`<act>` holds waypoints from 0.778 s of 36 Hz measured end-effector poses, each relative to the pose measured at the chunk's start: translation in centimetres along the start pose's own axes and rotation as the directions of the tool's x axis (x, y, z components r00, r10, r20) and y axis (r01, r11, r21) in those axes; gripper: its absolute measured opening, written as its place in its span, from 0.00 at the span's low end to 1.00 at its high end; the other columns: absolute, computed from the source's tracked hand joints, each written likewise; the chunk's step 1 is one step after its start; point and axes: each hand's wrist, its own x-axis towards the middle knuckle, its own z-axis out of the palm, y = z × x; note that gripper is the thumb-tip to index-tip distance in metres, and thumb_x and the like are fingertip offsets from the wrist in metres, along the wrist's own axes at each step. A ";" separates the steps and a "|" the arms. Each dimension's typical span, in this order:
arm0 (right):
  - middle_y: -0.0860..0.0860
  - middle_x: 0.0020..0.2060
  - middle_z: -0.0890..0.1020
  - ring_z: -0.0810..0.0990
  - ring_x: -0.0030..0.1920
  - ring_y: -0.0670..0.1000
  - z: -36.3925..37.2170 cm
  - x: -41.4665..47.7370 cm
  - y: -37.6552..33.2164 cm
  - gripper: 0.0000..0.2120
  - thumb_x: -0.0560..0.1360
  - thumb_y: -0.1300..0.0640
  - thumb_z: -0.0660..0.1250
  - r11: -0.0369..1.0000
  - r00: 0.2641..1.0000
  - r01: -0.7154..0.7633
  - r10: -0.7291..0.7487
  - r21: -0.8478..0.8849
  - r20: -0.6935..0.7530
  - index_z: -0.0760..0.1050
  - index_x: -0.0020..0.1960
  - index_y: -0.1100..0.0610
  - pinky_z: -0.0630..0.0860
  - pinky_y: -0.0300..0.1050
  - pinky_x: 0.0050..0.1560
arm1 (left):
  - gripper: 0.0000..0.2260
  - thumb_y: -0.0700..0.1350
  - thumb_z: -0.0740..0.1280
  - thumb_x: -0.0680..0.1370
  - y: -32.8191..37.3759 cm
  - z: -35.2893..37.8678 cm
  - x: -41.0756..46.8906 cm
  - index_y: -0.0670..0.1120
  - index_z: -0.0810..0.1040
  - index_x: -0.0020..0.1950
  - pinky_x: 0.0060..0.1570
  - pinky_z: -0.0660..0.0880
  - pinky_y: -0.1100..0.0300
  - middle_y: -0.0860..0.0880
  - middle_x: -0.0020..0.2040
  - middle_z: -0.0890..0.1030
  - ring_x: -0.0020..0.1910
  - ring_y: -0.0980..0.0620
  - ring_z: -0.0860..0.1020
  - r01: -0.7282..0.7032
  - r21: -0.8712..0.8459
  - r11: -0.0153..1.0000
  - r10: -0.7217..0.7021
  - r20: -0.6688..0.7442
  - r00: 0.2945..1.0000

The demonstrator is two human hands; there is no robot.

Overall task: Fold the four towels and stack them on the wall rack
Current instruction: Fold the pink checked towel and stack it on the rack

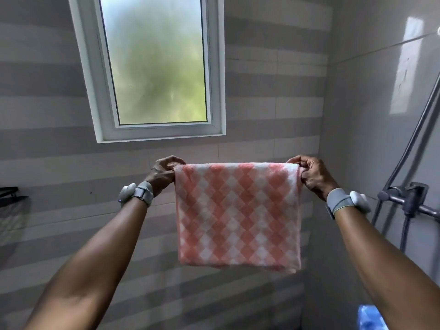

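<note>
While it hangs in mid-air between two raised arms, the towel (238, 215) presents as nubby terry cloth in a pink-and-white diamond check, doubled over at its top edge and dropping as a near-square panel with a straight lower hem, below the window (152, 67). Left hand (162, 173): fingers and thumb curled, pinching the upper left corner. Right hand (312, 173): likewise curled, pinching the upper right corner; the hands are well apart, the top edge taut between them. Wristbands (338, 202): grey fabric, each with a smooth white rounded pod. Wall tiles (47, 139): glossy, in grey and beige horizontal bands. Window: white frame, frosted pane. Black wall rack (9, 194): wire, cut off at the left edge, well apart from the towel. Shower mixer (409, 198): grey metal, with hose, at right.
</note>
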 end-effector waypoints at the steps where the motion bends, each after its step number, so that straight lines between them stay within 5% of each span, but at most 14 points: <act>1: 0.58 0.42 0.82 0.80 0.37 0.49 -0.1 0.1 0.0 0.22 0.71 0.81 0.53 1.000 1.000 0.001 -0.001 0.000 0.015 0.79 0.49 0.62 0.77 0.35 0.37 | 0.09 0.34 0.71 0.70 0.0 -0.1 0.1 0.40 0.81 0.49 0.40 0.71 0.57 0.42 0.40 0.78 0.39 0.49 0.72 -0.001 -0.001 1.000 0.001 -0.004 1.000; 8: 0.57 0.43 0.85 0.83 0.37 0.45 0.2 0.1 0.1 0.22 0.72 0.80 0.54 1.000 1.000 0.017 -0.018 -0.011 -0.018 0.82 0.45 0.59 0.80 0.36 0.42 | 0.08 0.35 0.70 0.70 0.1 -1.0 0.3 0.41 0.80 0.49 0.38 0.72 0.59 0.42 0.41 0.78 0.39 0.49 0.73 -0.028 0.032 0.999 0.028 0.011 1.000; 12: 0.58 0.45 0.84 0.80 0.42 0.53 0.3 0.7 0.2 0.26 0.69 0.80 0.51 1.000 0.998 0.019 -0.019 0.001 -0.055 0.81 0.45 0.58 0.77 0.37 0.40 | 0.07 0.29 0.68 0.75 0.0 -1.4 0.4 0.39 0.80 0.48 0.43 0.78 0.57 0.40 0.48 0.83 0.44 0.46 0.79 -0.018 0.071 0.997 0.013 0.079 0.997; 16: 0.55 0.55 0.83 0.84 0.48 0.55 0.7 0.6 0.4 0.25 0.69 0.80 0.56 0.979 0.996 0.087 -0.080 -0.182 0.048 0.81 0.45 0.55 0.78 0.43 0.48 | 0.11 0.27 0.70 0.73 -0.2 -1.9 0.4 0.41 0.81 0.48 0.47 0.78 0.55 0.38 0.52 0.84 0.49 0.47 0.81 -0.059 0.223 0.973 0.020 0.173 0.985; 20: 0.57 0.59 0.81 0.82 0.56 0.56 1.0 0.9 -0.8 0.25 0.68 0.81 0.53 0.984 0.979 0.144 -0.157 -0.107 -0.128 0.81 0.45 0.57 0.77 0.36 0.54 | 0.16 0.26 0.66 0.72 -0.4 -1.6 0.4 0.47 0.80 0.48 0.47 0.78 0.59 0.44 0.47 0.84 0.46 0.51 0.82 -0.217 0.356 0.909 0.246 -0.037 0.969; 22: 0.56 0.57 0.82 0.82 0.54 0.55 1.5 0.9 -1.1 0.17 0.70 0.73 0.58 0.960 0.953 0.226 -0.253 -0.167 -0.168 0.79 0.44 0.55 0.78 0.42 0.55 | 0.15 0.28 0.66 0.72 0.0 -1.0 0.5 0.47 0.81 0.49 0.46 0.77 0.63 0.49 0.45 0.85 0.45 0.54 0.81 -0.286 0.400 0.871 0.343 -0.076 0.936; 24: 0.50 0.50 0.84 0.83 0.50 0.52 1.8 0.3 -1.3 0.11 0.70 0.65 0.62 0.901 0.944 0.290 -0.325 -0.323 -0.060 0.76 0.46 0.51 0.78 0.43 0.53 | 0.17 0.27 0.66 0.72 0.1 -0.7 0.7 0.49 0.83 0.48 0.45 0.77 0.67 0.55 0.43 0.85 0.44 0.57 0.81 -0.292 0.428 0.855 0.336 -0.029 0.941; 28: 0.49 0.32 0.78 0.77 0.33 0.52 1.4 -0.7 -1.5 0.14 0.69 0.65 0.54 0.871 0.912 0.329 -0.393 -0.366 -0.115 0.70 0.48 0.50 0.73 0.43 0.37 | 0.18 0.29 0.66 0.72 -0.2 -1.1 0.8 0.53 0.83 0.46 0.46 0.77 0.66 0.57 0.43 0.85 0.44 0.58 0.81 -0.240 0.399 0.885 0.297 -0.086 0.951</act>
